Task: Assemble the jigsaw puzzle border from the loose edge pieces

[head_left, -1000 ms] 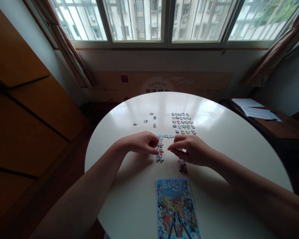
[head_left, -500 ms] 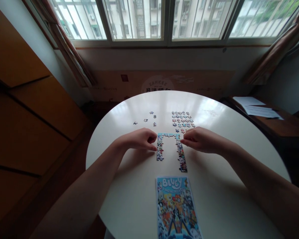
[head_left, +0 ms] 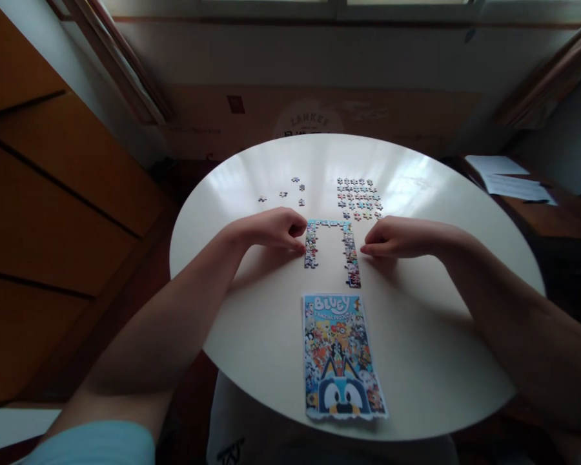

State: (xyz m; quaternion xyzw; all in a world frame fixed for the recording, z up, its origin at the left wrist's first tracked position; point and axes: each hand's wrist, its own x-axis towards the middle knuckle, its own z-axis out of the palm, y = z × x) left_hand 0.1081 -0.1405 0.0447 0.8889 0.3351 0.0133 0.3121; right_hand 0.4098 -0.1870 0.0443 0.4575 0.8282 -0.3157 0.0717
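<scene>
A partly joined jigsaw puzzle (head_left: 351, 253) lies on the white table, forming a top strip and two side strips around a bare middle. Its right strip reaches lower than the left. My left hand (head_left: 283, 229) is closed, fingers curled, with the thumb tip against the outer edge of the left strip. Nothing shows inside it. Just right of the right strip, my right hand (head_left: 392, 237) rests near the tabletop, fingers folded and thumb against the index finger, a small gap from the pieces. Below the puzzle lies a colourful Bluey picture sheet (head_left: 341, 361).
Rows of loose puzzle pieces (head_left: 359, 197) lie beyond the puzzle's right side. Several scattered pieces (head_left: 283, 194) are at the far left. The round table (head_left: 252, 349) has a curved edge near me. Papers (head_left: 508, 177) lie on a brown surface at right.
My view has tilted down, showing the whole picture sheet. My right hand has drawn slightly away from the puzzle's right strip, while my left hand stays against the left one.
</scene>
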